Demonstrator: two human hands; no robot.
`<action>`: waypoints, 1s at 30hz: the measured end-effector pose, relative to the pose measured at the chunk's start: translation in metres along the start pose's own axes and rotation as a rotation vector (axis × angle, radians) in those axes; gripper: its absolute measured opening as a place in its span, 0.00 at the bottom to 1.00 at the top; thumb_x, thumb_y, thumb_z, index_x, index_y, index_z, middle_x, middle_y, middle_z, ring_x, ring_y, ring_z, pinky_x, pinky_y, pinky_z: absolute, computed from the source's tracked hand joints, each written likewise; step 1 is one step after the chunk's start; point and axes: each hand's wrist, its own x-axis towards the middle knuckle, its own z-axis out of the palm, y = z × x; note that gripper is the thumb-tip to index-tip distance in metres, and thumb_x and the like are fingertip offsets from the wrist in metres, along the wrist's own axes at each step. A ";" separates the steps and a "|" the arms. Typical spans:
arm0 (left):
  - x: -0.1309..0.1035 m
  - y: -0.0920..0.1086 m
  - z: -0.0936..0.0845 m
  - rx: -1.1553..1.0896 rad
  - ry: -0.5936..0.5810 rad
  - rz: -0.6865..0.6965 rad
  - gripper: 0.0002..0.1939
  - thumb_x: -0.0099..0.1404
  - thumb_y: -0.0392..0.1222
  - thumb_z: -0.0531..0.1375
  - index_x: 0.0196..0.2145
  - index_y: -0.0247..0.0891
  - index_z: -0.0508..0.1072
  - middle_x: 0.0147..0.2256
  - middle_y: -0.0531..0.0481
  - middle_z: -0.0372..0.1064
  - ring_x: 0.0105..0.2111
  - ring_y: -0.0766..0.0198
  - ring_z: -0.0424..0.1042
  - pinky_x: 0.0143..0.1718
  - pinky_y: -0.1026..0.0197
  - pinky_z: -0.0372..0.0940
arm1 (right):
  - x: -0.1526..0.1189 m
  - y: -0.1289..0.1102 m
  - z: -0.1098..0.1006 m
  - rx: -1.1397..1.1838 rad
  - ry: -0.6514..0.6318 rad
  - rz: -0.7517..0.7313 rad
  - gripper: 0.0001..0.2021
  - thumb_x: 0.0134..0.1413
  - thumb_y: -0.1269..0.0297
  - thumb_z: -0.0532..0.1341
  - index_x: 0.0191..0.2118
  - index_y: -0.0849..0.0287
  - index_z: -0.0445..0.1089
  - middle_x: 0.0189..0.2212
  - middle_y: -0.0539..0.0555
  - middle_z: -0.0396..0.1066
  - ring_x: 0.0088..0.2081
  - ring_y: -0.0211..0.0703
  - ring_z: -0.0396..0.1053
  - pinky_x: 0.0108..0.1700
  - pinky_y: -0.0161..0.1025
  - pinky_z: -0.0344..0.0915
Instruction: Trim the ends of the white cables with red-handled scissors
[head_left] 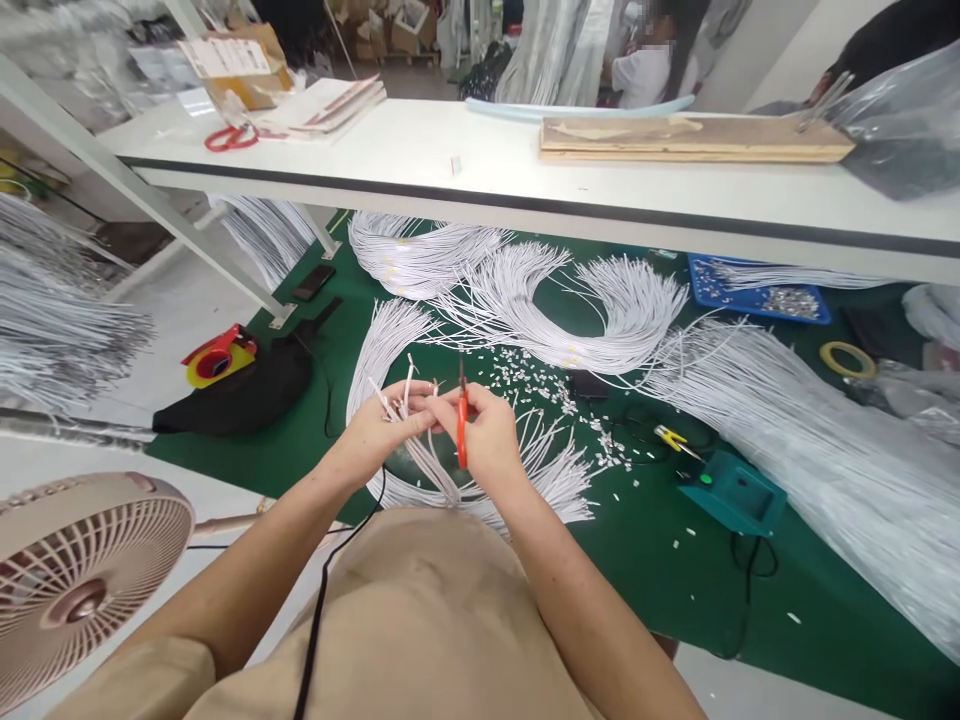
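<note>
Your two hands are together over the near part of the table [652,560]: the left hand [388,425] pinches a few white wires [436,470], their ends sticking up past your fingers, and the right hand [484,430] meets it at the fingertips while gripping a red-handled cutting tool [462,430], blades toward twelve o'clock. The step in hand looks like finger work on those wire ends; the next move seems to call for a steady pinch and blades kept clear of your left fingers.

Taking your hands as the clock's centre, a coiled bundle [553,312] lies at half past one, small white pieces [536,385] are scattered toward three, and a blue tray [701,285] sits at two. A teal device [731,492] stands between three and four. Near nine are a black bag [244,395] and a red-and-yellow tape dispenser [220,357]. A fan [82,600] is at eight. A white shelf [420,150] crosses twelve; beyond it, near one, is a person in a white top [643,75].
</note>
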 end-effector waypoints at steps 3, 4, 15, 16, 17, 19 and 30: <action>0.000 0.001 0.000 -0.025 -0.043 -0.002 0.18 0.52 0.45 0.64 0.39 0.36 0.68 0.27 0.51 0.70 0.28 0.63 0.70 0.27 0.65 0.57 | 0.007 -0.001 -0.009 0.297 0.096 0.067 0.11 0.46 0.56 0.60 0.28 0.60 0.71 0.24 0.49 0.66 0.27 0.36 0.62 0.32 0.34 0.59; 0.000 0.001 0.000 -0.023 -0.065 -0.010 0.17 0.52 0.45 0.64 0.38 0.36 0.67 0.27 0.50 0.70 0.27 0.64 0.70 0.26 0.65 0.57 | 0.010 -0.001 -0.012 0.368 0.119 0.082 0.11 0.46 0.56 0.60 0.28 0.60 0.71 0.24 0.49 0.65 0.27 0.36 0.62 0.32 0.34 0.59; -0.004 0.004 0.009 -0.154 -0.133 0.007 0.17 0.54 0.41 0.63 0.41 0.38 0.66 0.31 0.51 0.68 0.30 0.65 0.70 0.24 0.67 0.57 | 0.005 -0.008 -0.014 0.497 -0.287 0.151 0.08 0.45 0.60 0.62 0.28 0.61 0.69 0.20 0.46 0.65 0.24 0.34 0.62 0.32 0.34 0.59; -0.004 0.004 0.010 -0.176 -0.095 0.021 0.17 0.53 0.40 0.64 0.41 0.38 0.66 0.30 0.51 0.67 0.29 0.66 0.70 0.23 0.68 0.56 | 0.004 -0.007 -0.013 0.482 -0.264 0.135 0.09 0.46 0.60 0.61 0.29 0.60 0.69 0.21 0.47 0.65 0.25 0.34 0.63 0.32 0.34 0.59; -0.004 0.004 0.011 -0.186 -0.064 0.030 0.18 0.52 0.41 0.64 0.40 0.38 0.66 0.29 0.52 0.67 0.28 0.66 0.70 0.21 0.68 0.55 | 0.003 -0.006 -0.013 0.452 -0.234 0.118 0.09 0.47 0.59 0.61 0.29 0.60 0.69 0.21 0.47 0.65 0.26 0.34 0.63 0.33 0.34 0.59; -0.004 0.005 0.011 -0.173 -0.019 0.035 0.17 0.52 0.41 0.64 0.39 0.37 0.66 0.28 0.52 0.67 0.27 0.66 0.70 0.20 0.69 0.54 | 0.002 -0.003 -0.015 0.331 -0.167 0.094 0.11 0.48 0.57 0.59 0.29 0.60 0.70 0.22 0.48 0.65 0.27 0.35 0.63 0.33 0.34 0.59; -0.007 0.016 0.010 0.038 0.034 0.038 0.11 0.54 0.43 0.62 0.32 0.34 0.69 0.21 0.52 0.68 0.19 0.72 0.60 0.20 0.68 0.54 | -0.005 -0.005 -0.026 -0.841 -0.218 -0.100 0.13 0.52 0.56 0.55 0.23 0.59 0.66 0.27 0.51 0.67 0.27 0.36 0.61 0.30 0.34 0.50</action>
